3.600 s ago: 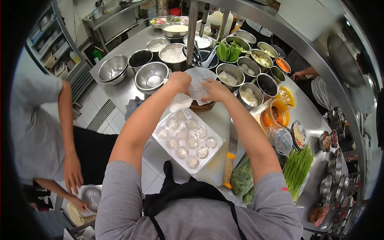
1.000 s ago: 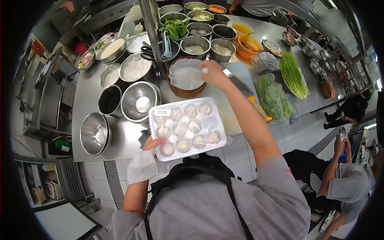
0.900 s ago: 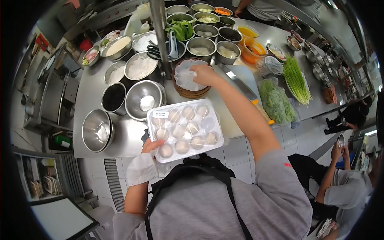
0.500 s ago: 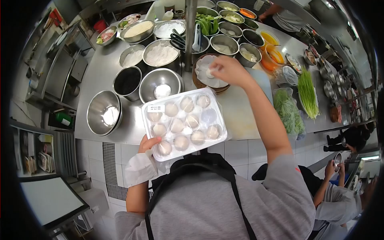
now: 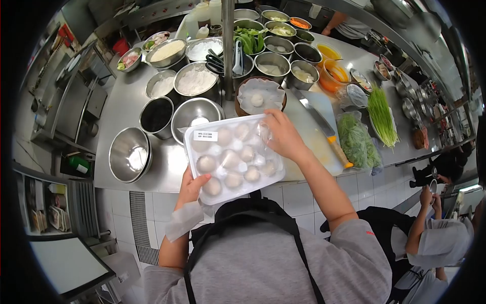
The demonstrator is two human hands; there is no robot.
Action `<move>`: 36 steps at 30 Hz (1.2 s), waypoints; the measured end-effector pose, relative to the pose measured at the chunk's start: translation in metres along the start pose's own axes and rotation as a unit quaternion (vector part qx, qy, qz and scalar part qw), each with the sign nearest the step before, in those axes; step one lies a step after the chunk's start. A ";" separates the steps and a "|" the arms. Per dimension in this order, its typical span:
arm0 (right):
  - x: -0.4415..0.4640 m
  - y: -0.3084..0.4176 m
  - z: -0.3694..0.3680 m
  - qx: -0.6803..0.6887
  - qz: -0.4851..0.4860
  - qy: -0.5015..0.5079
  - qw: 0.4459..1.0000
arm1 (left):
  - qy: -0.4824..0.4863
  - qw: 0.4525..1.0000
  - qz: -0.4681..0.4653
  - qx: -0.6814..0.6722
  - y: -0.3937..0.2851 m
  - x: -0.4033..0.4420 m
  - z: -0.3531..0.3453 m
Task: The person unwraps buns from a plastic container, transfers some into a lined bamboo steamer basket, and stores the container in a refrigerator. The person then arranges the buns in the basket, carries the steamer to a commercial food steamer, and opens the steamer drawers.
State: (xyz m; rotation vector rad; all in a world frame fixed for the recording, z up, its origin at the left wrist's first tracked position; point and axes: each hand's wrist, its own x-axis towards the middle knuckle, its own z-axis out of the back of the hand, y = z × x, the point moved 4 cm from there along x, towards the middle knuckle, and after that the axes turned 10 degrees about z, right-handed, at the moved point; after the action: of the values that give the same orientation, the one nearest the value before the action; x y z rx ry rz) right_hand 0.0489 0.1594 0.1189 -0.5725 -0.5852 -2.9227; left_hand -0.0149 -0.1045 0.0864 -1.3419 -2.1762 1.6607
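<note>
A white plastic tray (image 5: 195,164) of round white buns (image 5: 206,163), covered by clear plastic wrap with a label, is tilted in front of my chest. My left hand (image 5: 191,185) is closed on the tray's left edge, thumb on top. At the upper right corner, my right hand (image 5: 282,136) has its fingers curled on the plastic wrap (image 5: 262,133); its fingertips partly hide what lies under them. Just beyond the tray, one white bun (image 5: 257,100) sits on paper (image 5: 273,95) in a round steamer basket (image 5: 239,107).
A knife (image 5: 316,119) lies on the cutting board (image 5: 298,164) at right, beside bagged greens (image 5: 357,142) and chives (image 5: 380,116). Steel bowls (image 5: 130,152) and flour bowls (image 5: 196,81) stand at left. A metal post (image 5: 228,50) rises mid-table. Another person (image 5: 430,238) is at far right.
My right hand has moved from the steamer basket back to the tray's upper right corner, leaving a bun on the paper. The knife on the board has come into view.
</note>
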 end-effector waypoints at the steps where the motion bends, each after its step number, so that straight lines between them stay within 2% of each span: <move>1: 0.001 0.000 0.002 -0.001 -0.002 -0.002 1.000 | 0.003 1.000 0.000 0.002 0.002 0.001 0.001; 3: 0.007 0.006 0.005 -0.094 0.056 0.013 0.994 | -0.015 1.000 0.004 0.004 0.005 0.003 0.003; 7: 0.011 0.007 -0.008 -0.150 0.093 -0.019 0.984 | 0.011 0.997 -0.052 0.057 -0.002 0.000 -0.002; 9: 0.013 -0.007 -0.023 0.026 0.071 -0.045 0.996 | 0.015 0.962 -0.158 0.224 -0.014 0.001 -0.004; 10: 0.014 -0.008 -0.025 0.025 0.075 -0.045 0.996 | 0.013 0.962 -0.161 0.222 -0.016 0.001 -0.004; 12: 0.014 -0.013 -0.031 0.200 -0.020 -0.063 0.977 | -0.014 0.997 -0.057 0.047 -0.015 -0.002 0.003; 13: 0.016 -0.013 -0.034 0.205 -0.018 -0.061 0.977 | -0.019 0.997 -0.057 0.048 -0.015 -0.003 0.006; 15: 0.022 -0.006 -0.027 0.015 0.111 -0.105 0.988 | -0.025 0.999 -0.026 -0.003 -0.010 0.001 0.012; 16: 0.024 -0.005 -0.025 0.015 0.114 -0.106 0.988 | -0.027 0.999 -0.030 -0.004 -0.005 0.003 0.015; 18: 0.036 0.003 -0.011 -0.132 0.177 -0.138 0.965 | -0.039 0.980 -0.161 0.111 -0.009 0.005 0.017; 19: 0.042 0.006 -0.007 -0.140 0.192 -0.149 0.960 | -0.036 0.963 -0.226 0.143 -0.021 0.003 0.009; 21: 0.046 0.009 -0.003 -0.085 0.189 -0.228 0.951 | -0.029 0.949 -0.270 0.162 -0.036 0.003 0.010; 22: 0.055 0.006 -0.002 -0.089 0.197 -0.232 0.948 | -0.021 0.938 -0.296 0.180 -0.042 0.004 0.010; 24: 0.059 0.004 0.001 -0.097 0.190 -0.315 0.925 | -0.024 0.949 -0.273 0.157 -0.042 0.020 0.020; 25: 0.061 0.005 0.000 -0.091 0.190 -0.313 0.926 | -0.025 0.960 -0.244 0.137 -0.040 0.027 0.024; 27: 0.075 -0.004 0.003 -0.013 0.138 -0.262 0.955 | -0.031 0.954 -0.257 0.149 -0.044 0.037 0.022; 28: 0.081 -0.012 0.002 -0.015 0.138 -0.263 0.955 | -0.032 0.948 -0.273 0.159 -0.049 0.042 0.019; 29: 0.086 -0.023 -0.005 0.018 0.133 -0.240 0.962 | -0.035 0.960 -0.243 0.137 -0.051 0.047 0.018; 31: 0.090 -0.027 -0.004 0.052 0.130 -0.215 0.967 | -0.033 0.960 -0.242 0.138 -0.053 0.050 0.020; 33: 0.094 -0.028 0.005 0.041 0.206 -0.178 0.961 | -0.028 0.958 -0.249 0.143 -0.062 0.054 0.021; 35: 0.097 -0.027 0.010 0.051 0.214 -0.225 0.949 | -0.048 0.903 -0.353 0.239 -0.079 0.046 0.015; 36: 0.094 -0.025 0.011 0.069 0.216 -0.264 0.937 | -0.050 0.904 -0.353 0.237 -0.076 0.048 0.015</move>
State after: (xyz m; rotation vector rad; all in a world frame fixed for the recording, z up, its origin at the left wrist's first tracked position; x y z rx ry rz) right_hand -0.0387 0.1839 0.1553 -1.2961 -0.6098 -2.2865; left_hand -0.0957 -0.0843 0.1225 -0.2849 -1.7834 1.7678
